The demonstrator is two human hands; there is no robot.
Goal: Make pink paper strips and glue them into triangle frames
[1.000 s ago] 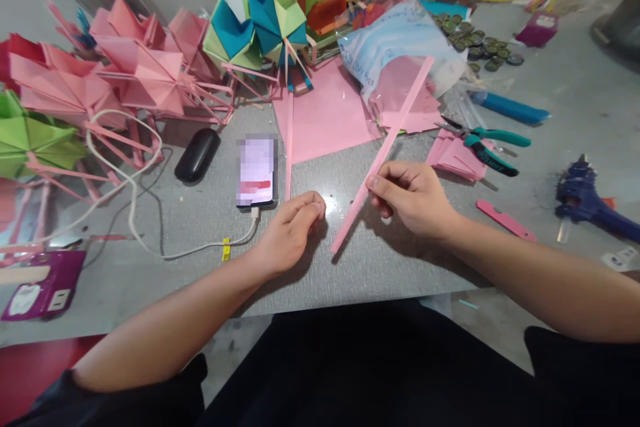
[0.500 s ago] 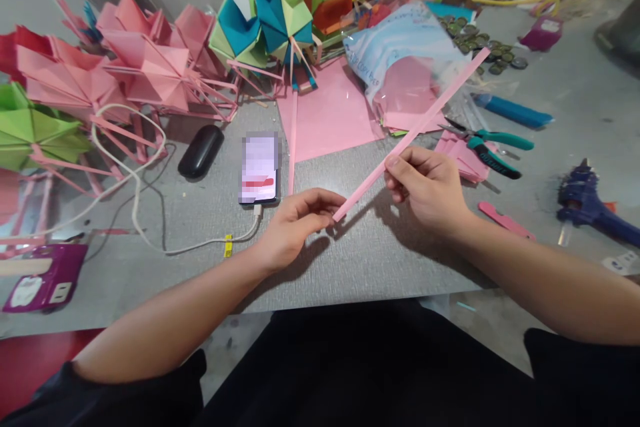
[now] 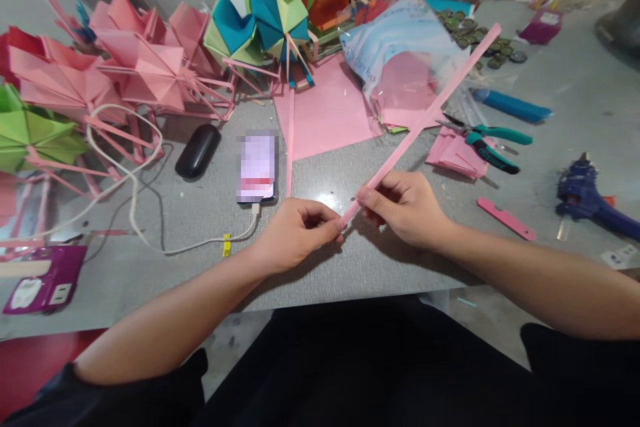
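You pinch the near end of a long pink paper strip between the fingertips of your left hand, while your right hand grips it just beyond; the strip slants up and away over a grey table. The print on the plastic bag of pink sheets is too small to read. A phone lies near your left hand.
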